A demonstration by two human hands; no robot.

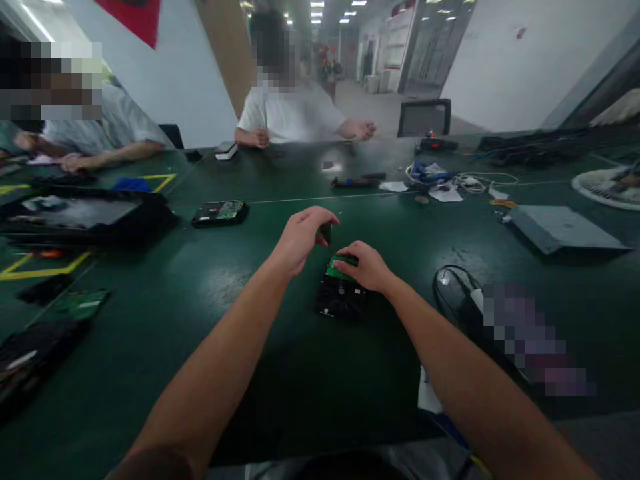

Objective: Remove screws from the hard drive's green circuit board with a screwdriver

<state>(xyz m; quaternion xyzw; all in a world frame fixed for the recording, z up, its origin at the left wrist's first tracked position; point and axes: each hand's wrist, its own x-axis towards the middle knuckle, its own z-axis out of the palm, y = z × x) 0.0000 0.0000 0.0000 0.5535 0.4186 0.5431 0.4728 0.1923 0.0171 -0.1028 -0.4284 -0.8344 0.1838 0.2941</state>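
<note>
A black hard drive (343, 299) lies on the green table in front of me, its green circuit board (336, 269) facing up at the far end. My right hand (365, 265) grips that far end from the right, with thumb and fingers over the board. Just above and to the left of the drive, my left hand (301, 239) is raised off the table. Its fingers curl toward the thumb around a small dark thing (325, 232) too unclear to name.
Another drive-like device (220, 213) lies farther left, near a large black tray (85, 217). A grey metal box (565, 229) and a cable (450, 270) are on the right. Tools (357, 181) and tangled wires (433, 173) lie ahead. Two people sit across the table and at the left.
</note>
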